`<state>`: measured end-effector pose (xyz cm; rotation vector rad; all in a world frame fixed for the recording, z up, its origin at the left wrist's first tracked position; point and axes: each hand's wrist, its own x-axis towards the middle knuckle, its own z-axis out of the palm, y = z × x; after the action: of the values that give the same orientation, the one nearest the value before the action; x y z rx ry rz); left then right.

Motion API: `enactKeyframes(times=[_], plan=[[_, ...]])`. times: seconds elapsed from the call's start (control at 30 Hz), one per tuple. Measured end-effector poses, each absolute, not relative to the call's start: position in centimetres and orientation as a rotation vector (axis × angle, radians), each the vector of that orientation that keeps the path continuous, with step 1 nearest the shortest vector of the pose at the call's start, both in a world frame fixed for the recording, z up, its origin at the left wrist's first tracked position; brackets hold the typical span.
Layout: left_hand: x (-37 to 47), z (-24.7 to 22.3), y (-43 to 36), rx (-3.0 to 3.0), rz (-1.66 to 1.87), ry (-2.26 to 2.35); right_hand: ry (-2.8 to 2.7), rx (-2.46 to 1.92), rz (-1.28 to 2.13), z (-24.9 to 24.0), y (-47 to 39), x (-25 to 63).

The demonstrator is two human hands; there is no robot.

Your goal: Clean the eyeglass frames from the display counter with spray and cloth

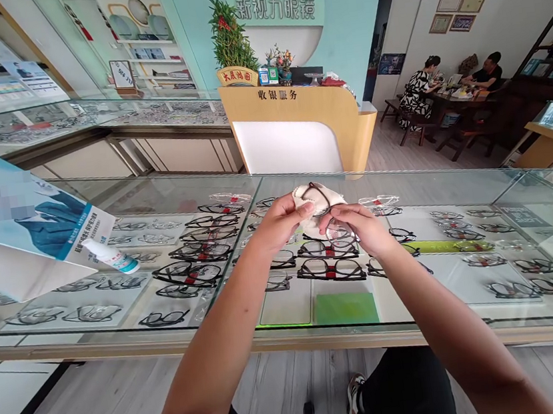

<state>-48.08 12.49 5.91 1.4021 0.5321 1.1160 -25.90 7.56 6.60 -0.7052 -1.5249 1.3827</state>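
Note:
Above the glass counter, my left hand [284,218] pinches a pale cleaning cloth [334,198] around one lens of a pair of dark-framed eyeglasses [324,196]. The other lens hangs lower, by the fingers of my right hand [359,222]. My right hand is closed on the frame near the bridge; its exact fingertip grip is partly hidden. Under the glass, below both hands, lie several eyeglasses [331,269] with red tags in rows.
A white spray bottle [114,257] lies tilted on the glass counter [317,333] to the left, beside a folded display card [31,223]. Past the counter stands a wooden cashier desk [292,131]. Two people sit at a table [459,98] at the far right.

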Motion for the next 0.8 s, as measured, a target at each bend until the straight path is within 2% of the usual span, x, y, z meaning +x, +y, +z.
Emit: enactKeyframes(times=[0.33,0.8], plan=[[-46.6,6.8,11.3,1.469,1.138,0.425,-1.497,-0.661,1.449,6.4,7.4,-26.6],[-45.2,6.8,10.1,1.347,1.380,0.627,-1.677,-0.657,1.388,6.2,6.8,-27.2]])
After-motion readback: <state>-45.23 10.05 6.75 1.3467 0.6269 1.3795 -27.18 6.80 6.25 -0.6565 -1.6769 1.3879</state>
